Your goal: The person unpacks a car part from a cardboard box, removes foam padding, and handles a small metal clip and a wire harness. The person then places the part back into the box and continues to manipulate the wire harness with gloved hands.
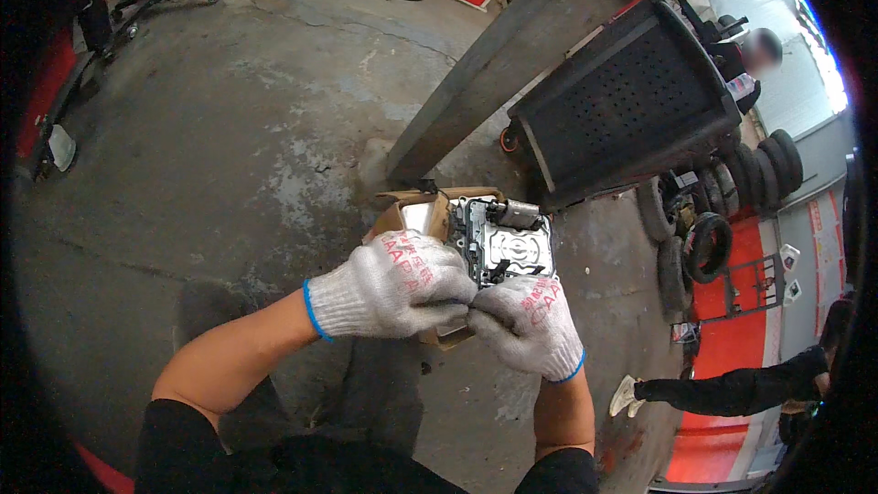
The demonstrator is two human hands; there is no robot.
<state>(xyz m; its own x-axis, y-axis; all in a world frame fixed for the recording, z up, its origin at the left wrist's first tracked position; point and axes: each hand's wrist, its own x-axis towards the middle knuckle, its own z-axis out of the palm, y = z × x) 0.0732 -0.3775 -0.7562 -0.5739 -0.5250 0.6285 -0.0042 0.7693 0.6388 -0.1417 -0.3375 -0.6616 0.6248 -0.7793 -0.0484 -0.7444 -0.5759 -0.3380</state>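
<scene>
My left hand [402, 284], in a white knitted glove with red print and a blue cuff, is closed with its fingertips pinched together. My right hand [530, 322], gloved alike, is also closed, and its fingertips meet the left ones. Whatever they pinch, if anything, is too small or hidden to make out. Just beyond them lies a silver-and-black mechanical unit [521, 249] with a stamped metal plate and a metal cylinder [517, 214] along its far edge. It rests at an open cardboard box [393, 220], whose near part my hands cover.
A grey steel post [485, 82] stands slanting beyond the box. To its right is a black wheeled cart [631, 105], with stacked tyres [709, 247] farther right. One person [745, 64] is behind the cart; another person's legs [732, 391] show at right. Concrete floor [229, 128] stretches left.
</scene>
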